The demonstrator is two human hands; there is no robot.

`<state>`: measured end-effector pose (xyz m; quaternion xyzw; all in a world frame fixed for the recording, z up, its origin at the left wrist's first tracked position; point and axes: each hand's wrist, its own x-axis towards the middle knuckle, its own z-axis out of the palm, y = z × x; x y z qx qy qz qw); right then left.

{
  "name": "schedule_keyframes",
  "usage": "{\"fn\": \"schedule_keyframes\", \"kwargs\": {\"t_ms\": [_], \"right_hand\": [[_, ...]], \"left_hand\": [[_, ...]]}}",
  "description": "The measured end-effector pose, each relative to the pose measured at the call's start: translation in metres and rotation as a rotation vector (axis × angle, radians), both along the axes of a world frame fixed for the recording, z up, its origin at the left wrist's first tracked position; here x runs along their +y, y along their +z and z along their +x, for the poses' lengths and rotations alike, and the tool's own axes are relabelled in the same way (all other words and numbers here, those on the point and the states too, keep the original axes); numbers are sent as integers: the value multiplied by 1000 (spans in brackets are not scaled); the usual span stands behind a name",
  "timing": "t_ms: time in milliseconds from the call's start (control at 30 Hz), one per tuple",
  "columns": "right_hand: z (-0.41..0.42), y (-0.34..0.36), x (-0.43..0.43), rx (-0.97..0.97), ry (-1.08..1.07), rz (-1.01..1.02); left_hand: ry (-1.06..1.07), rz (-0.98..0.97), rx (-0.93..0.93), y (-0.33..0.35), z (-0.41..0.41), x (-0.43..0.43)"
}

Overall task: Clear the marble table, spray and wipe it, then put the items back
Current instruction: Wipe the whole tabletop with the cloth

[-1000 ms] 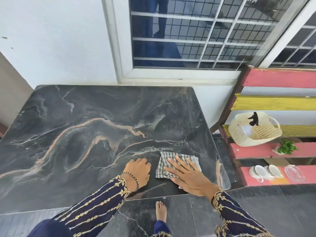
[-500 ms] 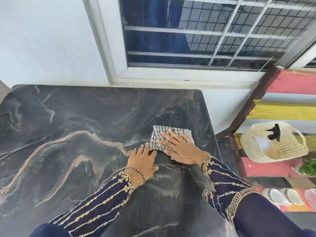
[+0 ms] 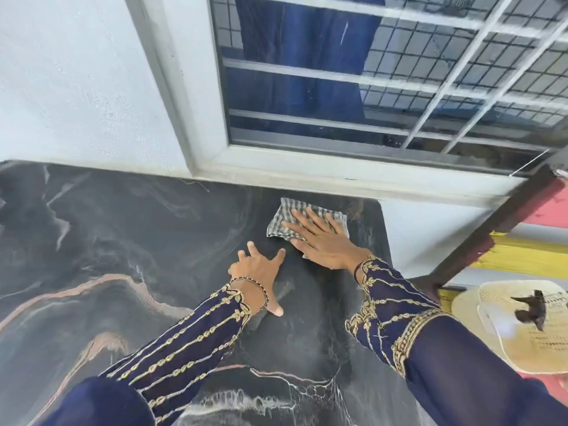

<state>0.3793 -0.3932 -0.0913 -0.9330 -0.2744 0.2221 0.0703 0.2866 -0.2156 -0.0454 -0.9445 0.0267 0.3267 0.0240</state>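
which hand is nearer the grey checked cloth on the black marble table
Right. The right hand lies flat on the grey checked cloth, pressing it to the black marble table; the left hand rests on bare marble beside it, apart.

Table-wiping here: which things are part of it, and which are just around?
Part of the job: table, checked cloth, right hand flat on the cloth, left hand braced on the marble.

Just around: window, painted rack, woven basket.

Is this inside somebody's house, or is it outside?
Probably a home, maybe a porch or balcony, though I can't tell for sure. A dark marble table stands against a white wall under a barred window, and a straw basket sits on painted wooden slats beside it.
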Motion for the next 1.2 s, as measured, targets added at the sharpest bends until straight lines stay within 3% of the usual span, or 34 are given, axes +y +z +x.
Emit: {"fn": "schedule_keyframes", "kwargs": {"t_ms": [367,667,1033,1200], "right_hand": [[52,0,1,-37,-73,17],[48,-6,-92,-21,-213,-5],[3,-9,-97,-3,-297,45],[-57,-9,-103,-4,-263,28]], "left_hand": [[103,-34,92,-6,8,-10],[112,-40,87,-8,5,-11],[121,-66,80,-5,-2,-12],[119,-132,-42,-2,-21,-8]]}}
